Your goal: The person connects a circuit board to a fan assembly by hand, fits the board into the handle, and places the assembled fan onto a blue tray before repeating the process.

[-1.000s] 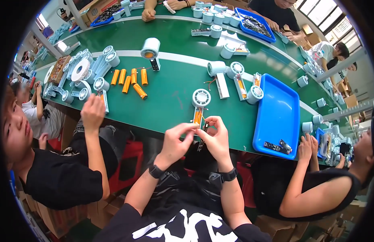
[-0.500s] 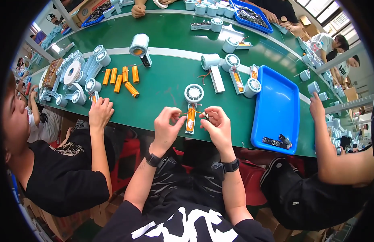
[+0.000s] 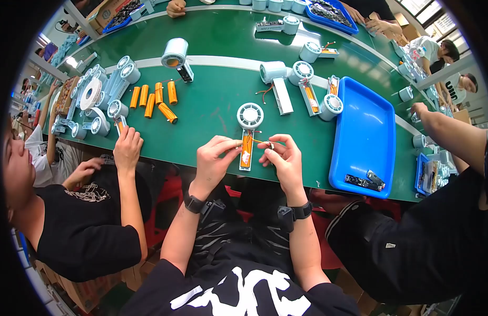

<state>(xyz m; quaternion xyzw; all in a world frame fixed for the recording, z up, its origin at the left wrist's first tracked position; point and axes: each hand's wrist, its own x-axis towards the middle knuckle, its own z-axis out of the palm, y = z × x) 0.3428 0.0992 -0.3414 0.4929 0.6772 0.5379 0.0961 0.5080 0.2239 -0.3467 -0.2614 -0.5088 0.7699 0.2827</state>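
A light-blue handheld fan (image 3: 250, 116) lies on the green table in front of me, its open handle pointing toward me. An orange battery (image 3: 247, 144) with a whitish patch sits in that handle, with thin wires at its upper end. My left hand (image 3: 216, 158) is pinched at the handle's left side; what lies between its fingertips is too small to make out. Right of the handle, my right hand (image 3: 282, 160) is closed on a small dark circuit board (image 3: 270, 146), mostly hidden by the fingers. A thin orange wire runs from the battery toward it.
Several loose orange batteries (image 3: 158, 94) lie left of me, near piled fan parts (image 3: 99, 100). A blue tray (image 3: 364, 131) at right holds dark circuit boards (image 3: 364, 182). More fans (image 3: 275, 79) stand ahead. A co-worker's hand (image 3: 129, 150) is at left; another person sits at right.
My left hand has moved closer to the handle, and the red wire stretched from it no longer shows. My right hand keeps the circuit board. The right-hand person's arm has moved farther out.
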